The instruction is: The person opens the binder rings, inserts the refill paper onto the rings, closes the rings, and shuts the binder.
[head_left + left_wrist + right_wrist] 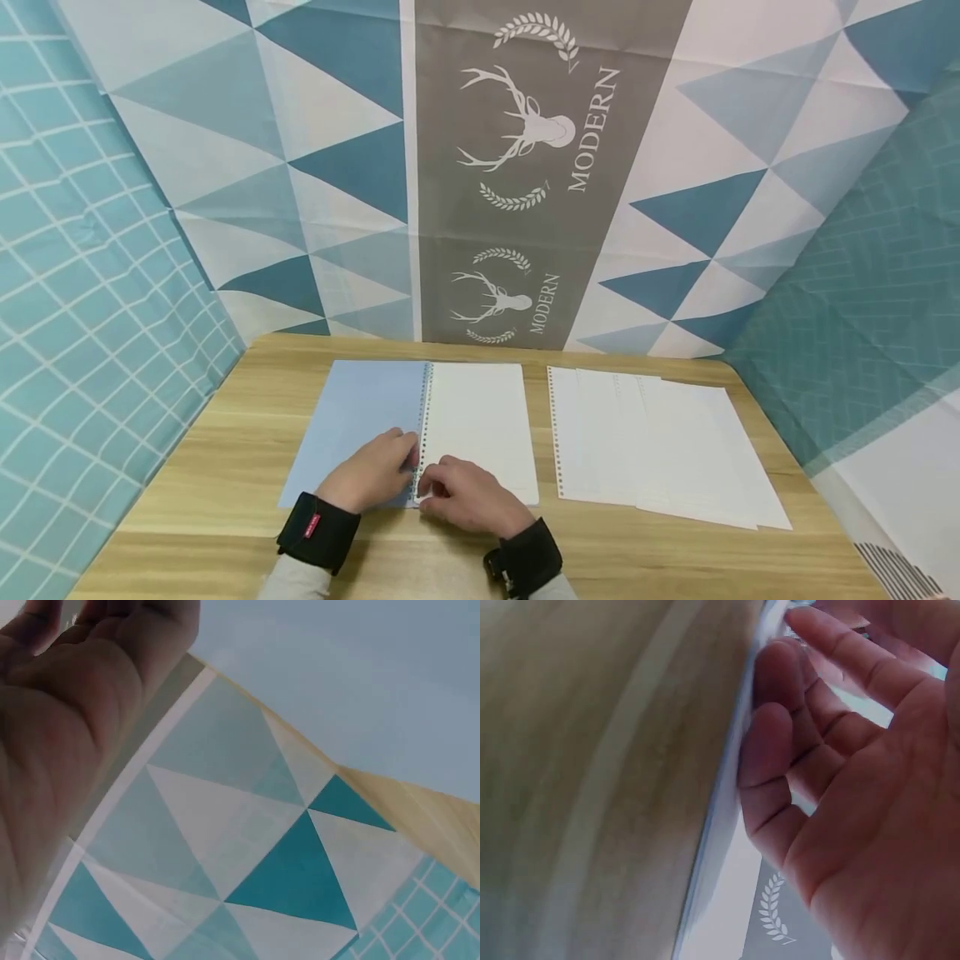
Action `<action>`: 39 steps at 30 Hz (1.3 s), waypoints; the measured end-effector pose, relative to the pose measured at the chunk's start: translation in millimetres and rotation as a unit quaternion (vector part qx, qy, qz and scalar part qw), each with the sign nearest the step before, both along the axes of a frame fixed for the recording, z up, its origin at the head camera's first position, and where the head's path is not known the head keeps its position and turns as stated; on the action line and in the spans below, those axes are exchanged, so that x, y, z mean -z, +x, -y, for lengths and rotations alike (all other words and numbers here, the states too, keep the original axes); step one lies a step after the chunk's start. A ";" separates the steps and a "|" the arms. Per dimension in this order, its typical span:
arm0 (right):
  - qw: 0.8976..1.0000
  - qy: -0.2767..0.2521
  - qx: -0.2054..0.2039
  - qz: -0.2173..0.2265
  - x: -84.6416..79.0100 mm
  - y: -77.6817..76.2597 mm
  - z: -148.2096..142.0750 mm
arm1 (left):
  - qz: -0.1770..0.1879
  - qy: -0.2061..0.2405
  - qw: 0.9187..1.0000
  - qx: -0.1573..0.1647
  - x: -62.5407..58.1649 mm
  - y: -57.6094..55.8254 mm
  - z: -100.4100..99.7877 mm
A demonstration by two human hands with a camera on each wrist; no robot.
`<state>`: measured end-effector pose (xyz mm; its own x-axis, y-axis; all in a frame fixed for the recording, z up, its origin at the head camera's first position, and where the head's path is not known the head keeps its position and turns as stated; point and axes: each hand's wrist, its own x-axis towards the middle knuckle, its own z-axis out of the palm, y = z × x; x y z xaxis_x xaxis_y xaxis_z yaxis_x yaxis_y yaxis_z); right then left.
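An open loose-leaf notebook (480,417) lies on the table, its pale blue cover (367,400) to the left and white punched pages to the right. My left hand (375,471) is over the lower part of the ring spine (426,408), fingers bent down and their tips hidden. In the left wrist view its palm (67,712) is beside the blue cover. At the spine's lower end, my right hand (472,496) holds the notebook's binding with thumb and forefinger. Its other fingers (769,742) bend lightly against the page in the right wrist view.
Several loose white punched sheets (667,450) overlap on the right side of the wooden table (225,467). A patterned cloth wall (345,192) stands along the table's back edge, with tiled-pattern cloth (90,250) at the left side.
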<state>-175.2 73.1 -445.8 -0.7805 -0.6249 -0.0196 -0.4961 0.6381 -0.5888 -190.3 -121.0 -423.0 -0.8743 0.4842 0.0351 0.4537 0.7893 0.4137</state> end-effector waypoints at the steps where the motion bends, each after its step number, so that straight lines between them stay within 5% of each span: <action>1: 1.000 -0.002 0.004 0.007 -0.1 -0.2 0.7 | 0.009 0.003 1.000 0.007 -0.2 1.2 1.3; 9: 0.998 0.011 0.055 0.014 0.3 -1.7 8.6 | 0.106 0.022 0.993 0.043 1.4 3.4 5.9; 39: 0.992 0.032 0.120 0.016 2.9 -0.9 18.1 | 0.167 0.043 0.984 0.043 3.8 -7.7 14.1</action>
